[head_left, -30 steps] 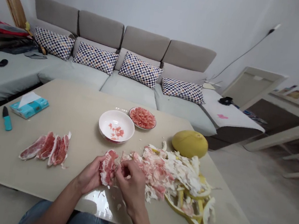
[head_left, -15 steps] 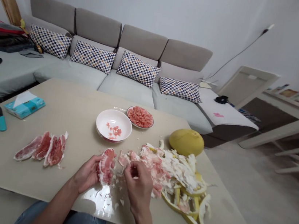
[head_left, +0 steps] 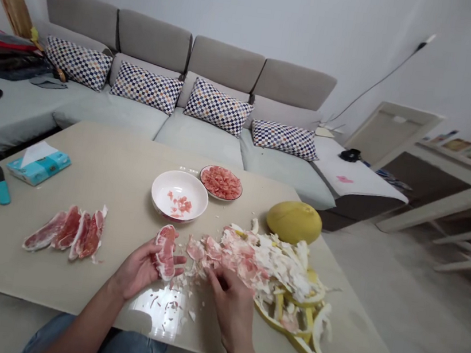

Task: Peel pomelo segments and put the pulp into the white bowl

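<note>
My left hand [head_left: 138, 271] holds a pink pomelo segment [head_left: 165, 250] upright in its curled fingers, just above the table. A little to the right, my right hand [head_left: 232, 304] rests low by the near edge of the peel pile [head_left: 280, 266], fingers bent and pinched close; whether they hold a scrap is hidden. Small white and pink bits lie on the table between the hands. Behind them stands a white bowl [head_left: 180, 195] with a few pink pieces and a plate [head_left: 221, 183] heaped with pink flesh.
Three unpeeled segments [head_left: 67, 231] lie at the left. A whole yellow pomelo [head_left: 294, 222] sits at the table's far right. A blue-handled knife [head_left: 0, 186] and tissue pack [head_left: 39, 162] lie far left. A grey sofa with checked cushions runs behind the beige table [head_left: 102, 165].
My right hand has pulled away from the segment and dropped toward the peel pile. My left hand keeps the segment, now more exposed. More small scraps lie on the table.
</note>
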`<state>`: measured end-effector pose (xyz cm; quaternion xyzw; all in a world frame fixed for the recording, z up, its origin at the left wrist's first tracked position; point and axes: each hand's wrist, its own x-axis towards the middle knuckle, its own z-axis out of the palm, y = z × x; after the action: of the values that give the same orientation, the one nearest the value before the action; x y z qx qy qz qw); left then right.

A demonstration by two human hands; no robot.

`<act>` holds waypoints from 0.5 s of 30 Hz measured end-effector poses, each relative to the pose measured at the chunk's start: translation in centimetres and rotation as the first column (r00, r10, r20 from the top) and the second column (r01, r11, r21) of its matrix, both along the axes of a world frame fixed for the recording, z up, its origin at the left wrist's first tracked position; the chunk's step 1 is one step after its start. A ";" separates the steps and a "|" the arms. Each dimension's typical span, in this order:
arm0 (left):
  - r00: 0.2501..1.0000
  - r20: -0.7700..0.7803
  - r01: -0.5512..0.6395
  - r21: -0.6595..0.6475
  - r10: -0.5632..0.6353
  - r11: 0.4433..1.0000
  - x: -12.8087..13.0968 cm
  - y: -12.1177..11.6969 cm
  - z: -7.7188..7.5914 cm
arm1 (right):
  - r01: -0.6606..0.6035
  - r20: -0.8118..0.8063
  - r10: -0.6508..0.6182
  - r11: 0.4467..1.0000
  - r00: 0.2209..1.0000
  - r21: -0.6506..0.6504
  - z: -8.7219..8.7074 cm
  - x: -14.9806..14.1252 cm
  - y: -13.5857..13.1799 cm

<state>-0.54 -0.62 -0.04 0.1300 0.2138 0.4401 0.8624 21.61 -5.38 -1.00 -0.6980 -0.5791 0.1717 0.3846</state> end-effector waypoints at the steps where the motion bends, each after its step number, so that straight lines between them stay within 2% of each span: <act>1: 1.000 -0.005 -0.015 0.000 0.015 1.000 0.0 0.0 0.1 | 0.010 -0.031 -0.009 1.000 0.999 0.012 0.0 -0.3 -0.1; 4: 0.999 -0.009 -0.042 0.008 0.042 0.999 0.1 0.0 0.5 | 0.009 -0.220 0.000 0.999 0.975 0.039 0.0 -2.2 -0.7; 6: 0.998 -0.009 -0.060 0.031 0.060 0.998 0.3 0.0 0.6 | -0.081 -0.380 0.067 0.996 0.922 -0.021 -0.2 -4.2 -1.2; 8: 0.995 -0.017 -0.101 0.060 0.102 0.993 0.5 0.0 0.6 | -0.213 -0.561 0.130 0.973 0.818 -0.085 -0.5 -6.5 -1.5; 10: 0.988 -0.043 -0.145 0.078 0.148 0.986 0.7 0.0 0.5 | -0.296 -0.700 0.149 0.951 0.698 -0.093 -0.8 -8.5 -1.5; 12: 0.984 -0.076 -0.155 0.096 0.162 0.983 0.8 -0.1 0.4 | -0.319 -0.804 0.135 0.945 0.580 -0.071 -0.9 -9.8 -1.1; 15: 0.986 -0.116 -0.103 0.161 0.123 0.982 0.8 -0.3 0.6 | -0.264 -0.869 0.084 0.963 0.487 -0.054 -0.5 -10.3 -0.1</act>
<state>0.24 -0.95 0.53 0.2113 0.2401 0.4945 0.8082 11.31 -5.49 -1.51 -0.4892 -0.3610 0.5850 0.5368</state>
